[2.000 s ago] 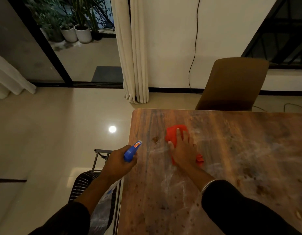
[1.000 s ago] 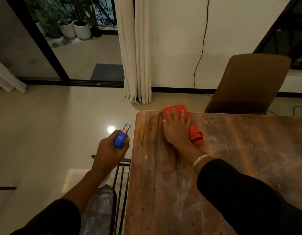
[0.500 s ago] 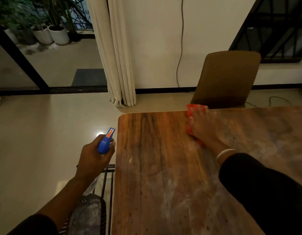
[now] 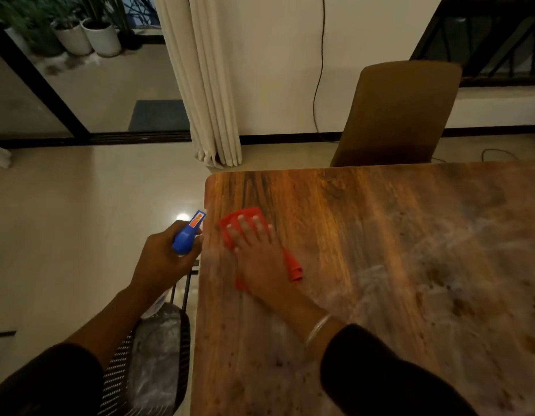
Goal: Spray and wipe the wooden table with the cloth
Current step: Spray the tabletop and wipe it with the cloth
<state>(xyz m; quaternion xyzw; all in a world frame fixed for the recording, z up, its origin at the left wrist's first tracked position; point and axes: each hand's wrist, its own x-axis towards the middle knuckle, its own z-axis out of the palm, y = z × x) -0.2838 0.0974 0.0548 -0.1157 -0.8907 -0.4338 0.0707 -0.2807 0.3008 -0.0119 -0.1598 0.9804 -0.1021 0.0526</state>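
The wooden table (image 4: 365,235) fills the right and lower part of the head view, with pale smears and dark spots toward the right. A red cloth (image 4: 293,270) lies flat near the table's left edge. My right hand (image 4: 257,253) presses down on the cloth with fingers spread. My left hand (image 4: 164,259) is just off the table's left edge, wrapped around a blue spray bottle (image 4: 186,234) whose nozzle points toward the table. Most of the bottle's body is hidden below my hand.
A brown chair (image 4: 401,115) stands at the table's far side. A black metal chair (image 4: 158,349) with something plastic on it sits beside the table's left edge under my left arm. Cream curtains (image 4: 206,85), a hanging cable (image 4: 318,70) and potted plants (image 4: 89,34) are beyond.
My right hand slid the red cloth from the table's far edge, by the brown chair, back toward me and leftward near the left edge. The left hand kept the spray bottle beside the table.
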